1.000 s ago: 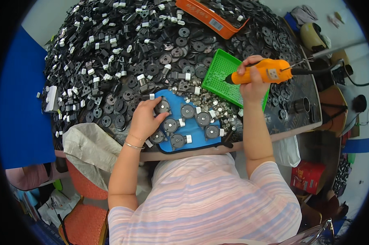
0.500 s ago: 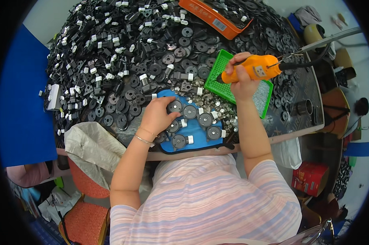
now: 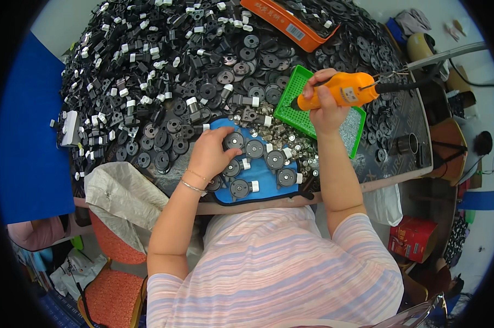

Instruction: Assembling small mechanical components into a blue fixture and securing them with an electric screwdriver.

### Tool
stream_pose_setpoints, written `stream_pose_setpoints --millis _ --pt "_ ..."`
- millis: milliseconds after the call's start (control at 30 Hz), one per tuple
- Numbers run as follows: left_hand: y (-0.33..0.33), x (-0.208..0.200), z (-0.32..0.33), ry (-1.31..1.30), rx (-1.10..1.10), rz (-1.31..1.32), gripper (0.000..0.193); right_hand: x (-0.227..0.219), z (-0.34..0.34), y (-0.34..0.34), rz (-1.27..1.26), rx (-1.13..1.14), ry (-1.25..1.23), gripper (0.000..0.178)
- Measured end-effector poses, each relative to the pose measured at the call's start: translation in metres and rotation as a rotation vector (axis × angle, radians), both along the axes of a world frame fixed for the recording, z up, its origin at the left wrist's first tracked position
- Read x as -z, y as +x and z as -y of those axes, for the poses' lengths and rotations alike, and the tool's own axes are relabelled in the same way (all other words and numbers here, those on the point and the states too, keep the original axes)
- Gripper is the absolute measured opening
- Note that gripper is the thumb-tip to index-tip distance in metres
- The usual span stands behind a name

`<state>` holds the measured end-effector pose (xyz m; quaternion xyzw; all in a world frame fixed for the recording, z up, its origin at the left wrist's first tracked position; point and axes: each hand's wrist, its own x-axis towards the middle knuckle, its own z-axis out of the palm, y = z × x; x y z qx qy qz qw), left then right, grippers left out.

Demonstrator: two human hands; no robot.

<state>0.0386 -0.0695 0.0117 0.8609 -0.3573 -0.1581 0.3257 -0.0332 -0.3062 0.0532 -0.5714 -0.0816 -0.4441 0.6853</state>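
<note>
A blue mat lies at the table's front edge with several black round wheel parts on it, most with a white tab. My left hand curls its thumb and fingers around the edge of one black wheel at the mat's upper left. My right hand is closed around an orange electric screwdriver. The screwdriver's dark nose points left, over a green perforated tray holding small silvery screws. Its tip is hard to make out. Small metal fittings lie between mat and tray.
A big heap of black parts with white tabs covers the table's back and left. An orange box lies on it. A cable and metal arm reach the screwdriver from the right. A metal cup stands at right; pale cloth hangs at left.
My right hand and the screwdriver have shifted very slightly to the right. My left hand stays at the same wheel, and the parts on the mat have not moved.
</note>
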Motion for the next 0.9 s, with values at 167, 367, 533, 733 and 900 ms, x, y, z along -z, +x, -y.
stream_pose_setpoints --millis 167,367,533,733,900 --pt "0.001 0.003 0.000 -0.004 0.003 0.007 0.051 0.001 -0.001 0.000 -0.022 -0.016 0.060 0.016" --pt "0.000 0.001 0.000 0.006 -0.001 0.000 0.050 -0.009 -0.003 -0.001 0.005 -0.011 0.107 0.014" --pt "0.000 0.004 -0.002 -0.022 0.013 0.034 0.049 -0.034 -0.014 -0.018 0.038 -0.144 -0.014 0.030" --pt "0.001 0.004 -0.002 -0.050 0.050 0.075 0.048 -0.026 -0.069 -0.007 -0.086 -0.410 -0.008 0.029" --pt "-0.002 -0.002 -0.001 -0.020 0.034 0.061 0.049 -0.017 -0.084 0.003 -0.187 -0.430 -0.055 0.022"
